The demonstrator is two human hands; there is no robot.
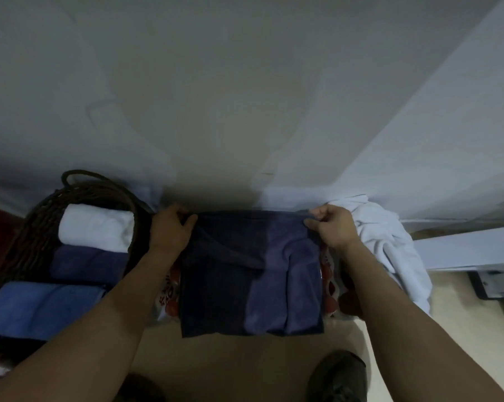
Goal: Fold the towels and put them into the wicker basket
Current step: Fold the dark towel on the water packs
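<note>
So the person's about partway through, I'd say. The wicker basket [42, 216] on the left already has three rolled or folded towels lined up in it: a white towel [95, 227] at the far end, a purple towel [90, 264] in the middle and a blue towel [45, 310] nearest. There might be something darker below the blue one, but it's too dim down there to tell.

Right now a dark navy towel [250, 274] is up in the middle, hanging down off its top edge. The left hand [169, 227] is pinching the top left corner and the right hand [331, 227] is pinching the top right corner, both closed on the cloth, stretched flat between them. Looks like it's already doubled over once, since a lighter panel shows on the right half.

Still left: finish this one, drop it in the basket, then deal with the crumpled white pile [389, 242] just to the right of the right hand.
</note>
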